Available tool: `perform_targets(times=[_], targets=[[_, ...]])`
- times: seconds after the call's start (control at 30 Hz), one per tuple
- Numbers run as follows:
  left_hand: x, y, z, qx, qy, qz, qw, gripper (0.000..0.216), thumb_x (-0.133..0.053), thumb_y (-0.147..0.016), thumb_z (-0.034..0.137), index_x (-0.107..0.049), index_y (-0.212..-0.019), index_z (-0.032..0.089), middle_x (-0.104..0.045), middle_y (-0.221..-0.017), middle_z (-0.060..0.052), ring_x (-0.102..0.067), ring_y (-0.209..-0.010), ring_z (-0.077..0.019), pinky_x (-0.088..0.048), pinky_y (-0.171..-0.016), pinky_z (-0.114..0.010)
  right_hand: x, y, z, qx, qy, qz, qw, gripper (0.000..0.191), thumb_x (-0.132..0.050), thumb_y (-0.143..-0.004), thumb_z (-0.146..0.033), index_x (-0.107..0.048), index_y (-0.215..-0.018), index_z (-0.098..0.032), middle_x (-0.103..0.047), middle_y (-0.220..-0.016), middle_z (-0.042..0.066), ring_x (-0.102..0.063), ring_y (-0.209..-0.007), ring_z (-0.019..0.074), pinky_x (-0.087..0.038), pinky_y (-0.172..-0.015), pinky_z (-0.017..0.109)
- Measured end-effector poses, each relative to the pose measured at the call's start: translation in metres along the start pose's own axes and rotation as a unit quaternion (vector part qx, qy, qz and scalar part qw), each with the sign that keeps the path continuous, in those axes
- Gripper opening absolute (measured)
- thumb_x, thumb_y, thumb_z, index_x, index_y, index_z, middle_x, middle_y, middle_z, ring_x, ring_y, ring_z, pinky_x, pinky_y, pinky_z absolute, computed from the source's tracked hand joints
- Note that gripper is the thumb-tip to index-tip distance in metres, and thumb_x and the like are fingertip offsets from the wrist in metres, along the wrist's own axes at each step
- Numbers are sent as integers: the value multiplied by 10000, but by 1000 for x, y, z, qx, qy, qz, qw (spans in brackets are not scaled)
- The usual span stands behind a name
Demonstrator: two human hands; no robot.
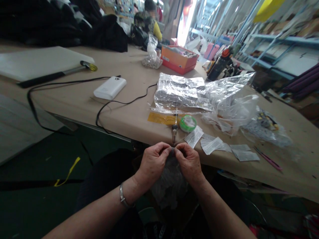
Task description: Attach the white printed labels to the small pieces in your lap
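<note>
My left hand (154,161) and my right hand (188,161) meet at the table's front edge, thumbs and fingers pinched together. Between the fingertips is a small greyish thing (172,151), too small to name. Below the hands hangs crumpled translucent plastic (170,186); whether it joins the pinched piece I cannot tell. Just beyond my fingertips a thin tool with a dark collar and metal tip (174,129) points toward me. A green roll (188,123) with a whitish middle lies beside it. Printed white labels (211,145) are spread to the right of it.
A clear plastic package (181,91) and crumpled bags (229,111) cover the table's middle right. Tweezers (269,159) lie at right. Leftward are a white power bank (110,88) with black cable and a long-handled tool (58,74). Behind stands an orange box (178,59); a person sits farther back.
</note>
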State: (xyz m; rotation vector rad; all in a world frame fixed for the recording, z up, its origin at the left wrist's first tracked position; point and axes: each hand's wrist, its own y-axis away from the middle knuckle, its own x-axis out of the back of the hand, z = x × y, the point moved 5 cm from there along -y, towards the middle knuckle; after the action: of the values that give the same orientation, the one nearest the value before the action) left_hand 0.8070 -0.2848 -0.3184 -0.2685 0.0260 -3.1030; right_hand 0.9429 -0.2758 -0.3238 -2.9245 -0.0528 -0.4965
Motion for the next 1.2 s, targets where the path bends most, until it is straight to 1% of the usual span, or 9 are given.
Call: perform_targets(times=[0.4, 0.73, 0.8, 0.9, 0.97, 1.03, 1.07, 1.13, 1.2], targets=[[-1, -4, -3, -14, 1, 10, 1000, 152, -554, -800, 252, -662, -747, 159, -649, -673, 4, -555, -622, -108, -428, -601, -175, 1, -3, 2, 35, 24, 9, 999, 82, -531, -802, -236, -562, -758, -175, -508, -628, -44, -459, -586, 101, -378, -576, 208], [-2, -11, -4, -15, -15, 19, 1000, 166, -542, -802, 265, -657, -754, 155, -652, -676, -5, -556, -624, -114, -428, -607, -188, 1, -6, 0, 25, 19, 31, 999, 140, -542, -818, -286, -571, -747, -168, -515, -599, -46, -464, -557, 96, -379, -546, 203], [-2, -10, -2, -13, -17, 17, 1000, 167, -544, -801, 268, -656, -751, 156, -651, -675, -5, -557, -624, -117, -431, -607, -191, 1, -4, -1, 24, 15, 25, 999, 151, -541, -828, -298, -585, -766, -167, -543, -616, -37, -488, -571, 101, -396, -553, 204], [0, -4, 1, -12, -10, 12, 1000, 159, -554, -799, 276, -654, -749, 163, -652, -680, -1, -568, -640, -122, -440, -615, -193, 4, 4, -4, 28, 17, -8, 999, 145, -553, -837, -300, -617, -851, -171, -621, -708, -12, -561, -629, 117, -446, -599, 209], [2, 1, 0, 0, -3, 5, 1000, 150, -564, -791, 274, -659, -740, 169, -657, -671, 1, -580, -638, -129, -444, -598, -196, 12, 12, -9, 51, 53, -23, 997, 136, -564, -838, -286, -624, -903, -183, -655, -764, -1, -597, -657, 124, -470, -627, 213], [4, 5, -5, 19, 4, -3, 1000, 142, -580, -778, 272, -682, -750, 177, -683, -693, -7, -607, -654, -144, -458, -599, -205, 26, 17, -17, 105, 122, -17, 987, 100, -554, -851, -256, -624, -881, -191, -654, -761, 2, -603, -663, 126, -475, -638, 218], [5, 6, -9, 28, 5, -3, 1000, 139, -594, -768, 273, -699, -771, 182, -703, -732, -15, -625, -685, -156, -471, -623, -214, 34, 18, -21, 141, 164, -5, 976, 95, -541, -860, -239, -623, -858, -191, -646, -755, 8, -599, -675, 130, -476, -652, 228], [9, 6, -17, 40, 1, 10, 999, 156, -623, -745, 272, -725, -832, 192, -730, -832, -31, -653, -772, -183, -492, -705, -241, 49, 18, -27, 210, 260, 26, 942, 107, -531, -867, -221, -631, -876, -183, -642, -795, 37, -590, -760, 160, -477, -729, 273], [12, 6, -26, 49, -14, 29, 998, 179, -636, -730, 265, -733, -864, 197, -733, -892, -41, -660, -830, -202, -494, -773, -269, 59, 14, -28, 249, 363, 54, 896, 177, -558, -851, -218, -629, -1004, -165, -651, -950, 84, -562, -938, 225, -445, -854, 357]])
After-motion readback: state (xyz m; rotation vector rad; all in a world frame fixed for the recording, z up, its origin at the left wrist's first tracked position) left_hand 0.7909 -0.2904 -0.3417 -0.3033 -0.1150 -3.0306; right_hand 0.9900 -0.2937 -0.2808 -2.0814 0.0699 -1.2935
